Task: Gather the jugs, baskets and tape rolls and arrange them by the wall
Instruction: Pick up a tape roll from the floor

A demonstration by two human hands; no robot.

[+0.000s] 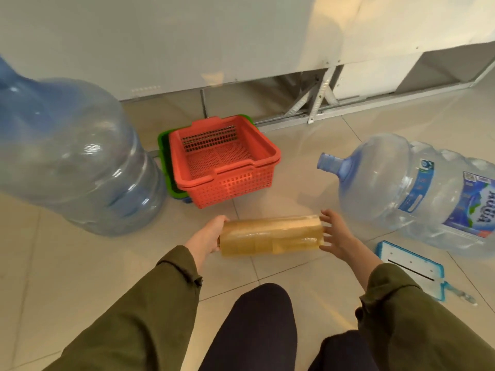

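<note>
A wrapped stack of brown tape rolls (270,235) lies sideways between my hands, low over the tiled floor. My left hand (207,236) grips its left end. My right hand (336,234) presses its right end with spread, straight fingers. Just beyond stands a red basket (225,159) nested in a green basket (163,145), close to the white wall (187,36). A clear blue jug (75,156) stands at the left. A second, labelled jug (417,194) lies on its side at the right.
A blue-edged white flat pad (412,266) lies on the floor by my right arm. A metal frame and bracket (318,100) run along the wall's base at the back right. My knees (257,328) fill the bottom centre.
</note>
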